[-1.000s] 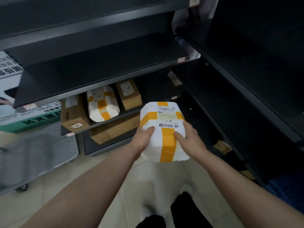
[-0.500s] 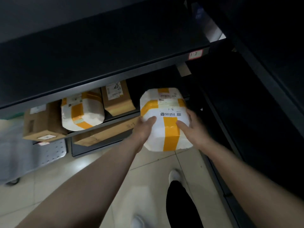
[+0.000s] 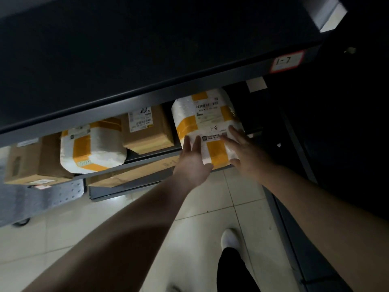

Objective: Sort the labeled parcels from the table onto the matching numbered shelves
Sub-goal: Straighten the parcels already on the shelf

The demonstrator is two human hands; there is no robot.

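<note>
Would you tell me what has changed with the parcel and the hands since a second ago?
The white parcel went from mid-air forward onto the shelf, right of the brown box. The left hand and right hand released their grip and now press it with straight fingers. The other shelved parcels stayed put.

At twelve o'clock the white parcel point(image 3: 207, 123) carries crossed yellow-orange tape bands; at nine o'clock a second white parcel point(image 3: 92, 148) matches. Between them, a brown cardboard box point(image 3: 147, 131). At two o'clock, a white, red-bordered shelf label point(image 3: 287, 61).
</note>
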